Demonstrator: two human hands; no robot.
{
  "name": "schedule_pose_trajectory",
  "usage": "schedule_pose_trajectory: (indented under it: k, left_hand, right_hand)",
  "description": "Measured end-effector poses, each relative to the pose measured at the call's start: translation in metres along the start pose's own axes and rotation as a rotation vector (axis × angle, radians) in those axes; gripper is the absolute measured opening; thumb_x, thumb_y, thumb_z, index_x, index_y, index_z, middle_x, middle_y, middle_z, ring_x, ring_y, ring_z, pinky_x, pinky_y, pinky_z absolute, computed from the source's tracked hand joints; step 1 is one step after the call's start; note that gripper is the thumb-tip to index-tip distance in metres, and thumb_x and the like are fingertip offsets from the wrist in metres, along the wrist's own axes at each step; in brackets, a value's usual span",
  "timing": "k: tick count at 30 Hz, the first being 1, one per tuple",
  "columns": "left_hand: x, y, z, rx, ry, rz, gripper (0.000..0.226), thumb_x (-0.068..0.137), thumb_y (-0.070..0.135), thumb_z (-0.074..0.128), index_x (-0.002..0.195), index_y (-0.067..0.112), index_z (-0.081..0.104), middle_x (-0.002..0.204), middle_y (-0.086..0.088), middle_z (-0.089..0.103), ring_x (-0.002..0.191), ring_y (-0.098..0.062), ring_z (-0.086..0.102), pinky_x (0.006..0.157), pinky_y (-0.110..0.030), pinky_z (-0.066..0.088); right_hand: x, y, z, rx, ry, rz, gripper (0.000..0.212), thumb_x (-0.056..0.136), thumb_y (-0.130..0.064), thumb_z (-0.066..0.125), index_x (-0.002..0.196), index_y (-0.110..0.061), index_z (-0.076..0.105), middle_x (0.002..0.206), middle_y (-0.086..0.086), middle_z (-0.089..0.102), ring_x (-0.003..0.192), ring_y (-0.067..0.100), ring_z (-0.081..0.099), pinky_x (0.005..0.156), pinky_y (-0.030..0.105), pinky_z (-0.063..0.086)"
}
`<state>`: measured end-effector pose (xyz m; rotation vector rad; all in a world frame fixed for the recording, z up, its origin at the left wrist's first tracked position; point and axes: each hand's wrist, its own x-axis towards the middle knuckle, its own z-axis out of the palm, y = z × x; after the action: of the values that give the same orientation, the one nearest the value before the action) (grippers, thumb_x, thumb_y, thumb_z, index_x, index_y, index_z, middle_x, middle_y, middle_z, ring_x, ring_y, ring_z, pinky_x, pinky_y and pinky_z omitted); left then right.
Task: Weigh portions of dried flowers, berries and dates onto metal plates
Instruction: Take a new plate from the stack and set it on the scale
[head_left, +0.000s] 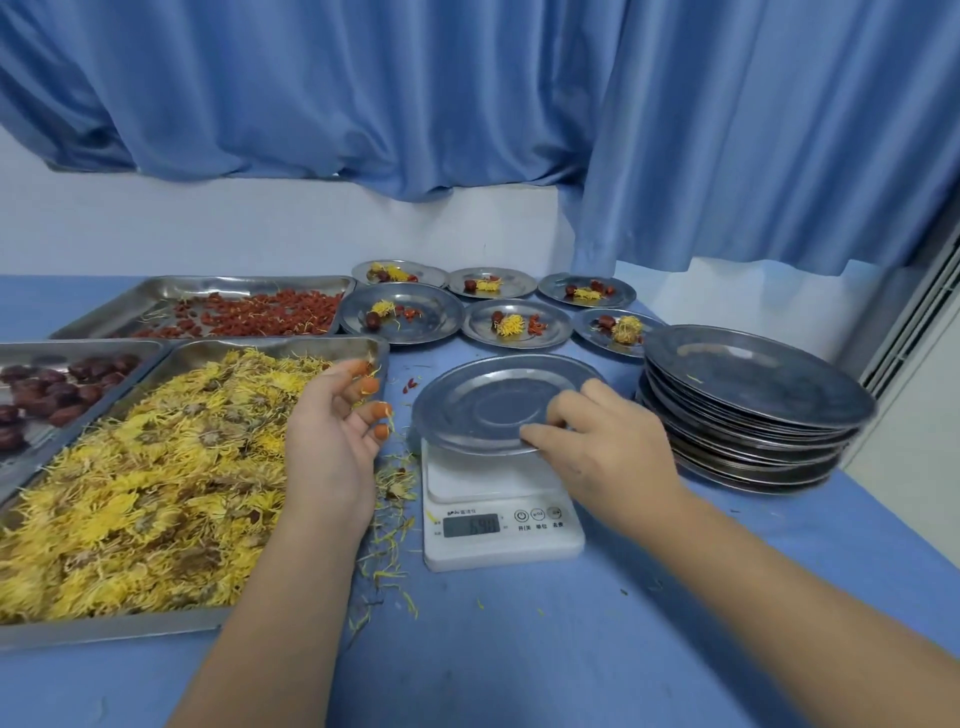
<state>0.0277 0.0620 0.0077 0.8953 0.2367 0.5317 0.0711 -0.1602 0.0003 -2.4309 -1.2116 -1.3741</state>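
the right hand (597, 441) grips the empty plate (483, 410) by its rim to sit it flat on the scale (501, 525). left of the scale, the left hand (332, 431) hangs loose over the dried flowers (130, 467), holding nothing, likely ready to pick some.

Blue curtain (467, 93) hangs over white wall (208, 223). Blue-covered counter (519, 649) below. White frame (917, 332) far right.

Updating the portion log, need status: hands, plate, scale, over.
Right hand grips empty metal plate at near rim, on scale. Left hand relaxed over dried-flower tray, holding nothing. Loose petals beside scale, none on the plate.
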Motion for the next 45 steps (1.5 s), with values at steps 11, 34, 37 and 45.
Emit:
schedule_pose_trajectory:
  k: [11,34,37,45]
  left_hand:
    - [-0.001,0.001,0.001,-0.001,-0.011,0.0,0.01,0.09,0.021,0.054,0.094,0.018,0.063,0.074,0.005,0.06,0.053,-0.008,0.056,0.056,-0.025,0.041]
    - [-0.001,0.002,0.002,0.051,0.035,-0.051,0.013,0.091,0.02,0.049,0.09,0.019,0.062,0.076,0.004,0.056,0.054,-0.009,0.052,0.058,-0.024,0.04]
    - [-0.001,0.001,0.001,0.062,0.031,-0.057,0.014,0.092,0.02,0.048,0.092,0.019,0.062,0.077,0.004,0.056,0.055,-0.01,0.052,0.058,-0.024,0.039]
    - [-0.001,0.0,0.001,0.065,0.022,-0.047,0.014,0.092,0.02,0.048,0.093,0.018,0.062,0.073,0.005,0.058,0.056,-0.01,0.053,0.059,-0.024,0.04]
  right_hand:
    - [-0.002,-0.023,0.021,0.164,-0.253,0.133,0.027,0.084,-0.045,0.065,0.078,-0.02,0.073,0.081,-0.002,0.059,0.069,0.02,0.056,0.045,0.025,0.038]
    - [-0.057,0.007,-0.005,0.71,-0.453,0.56,0.011,0.085,-0.035,0.059,0.075,-0.034,0.064,0.058,-0.011,0.056,0.051,0.007,0.045,0.049,0.014,0.035]
    - [-0.058,0.006,-0.005,0.744,-0.615,0.524,0.008,0.084,-0.041,0.057,0.085,-0.035,0.062,0.059,-0.007,0.054,0.05,0.008,0.044,0.049,0.021,0.037]
    - [-0.055,0.001,-0.008,0.741,-0.62,0.544,0.01,0.085,-0.041,0.056,0.086,-0.033,0.063,0.055,-0.005,0.049,0.048,0.008,0.04,0.046,0.023,0.036]
